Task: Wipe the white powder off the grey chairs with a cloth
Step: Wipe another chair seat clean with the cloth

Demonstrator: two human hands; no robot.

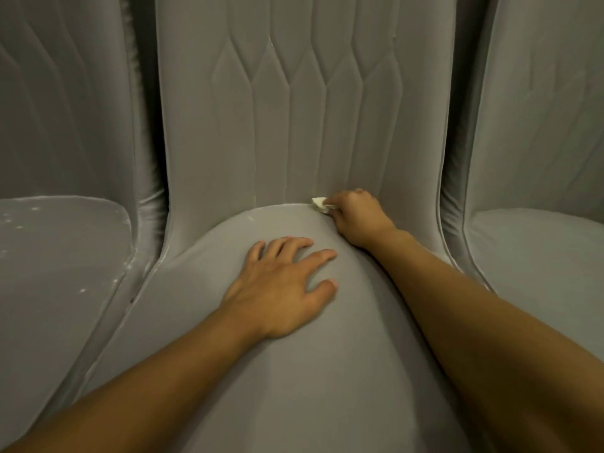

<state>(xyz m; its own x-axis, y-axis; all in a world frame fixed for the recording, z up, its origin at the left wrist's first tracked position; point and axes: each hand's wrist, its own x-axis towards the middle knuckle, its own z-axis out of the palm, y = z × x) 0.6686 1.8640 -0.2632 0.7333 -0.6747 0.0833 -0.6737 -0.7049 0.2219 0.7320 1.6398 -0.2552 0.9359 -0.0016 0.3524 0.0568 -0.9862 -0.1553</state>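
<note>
A grey upholstered chair [294, 371] fills the middle of the head view, its quilted backrest rising behind the seat. My right hand [358, 215] is closed around a small white cloth [319, 204] and presses it into the crease where the seat meets the backrest. Only a corner of the cloth shows past my fingers. My left hand [281, 287] lies flat on the seat with fingers spread, holding nothing. A faint trace of white powder [251, 219] marks the seat's back edge.
A second grey chair [58, 256] stands to the left, its seat dotted with white powder specks [81, 290]. A third grey chair [542, 243] stands to the right. Narrow gaps separate the three chairs.
</note>
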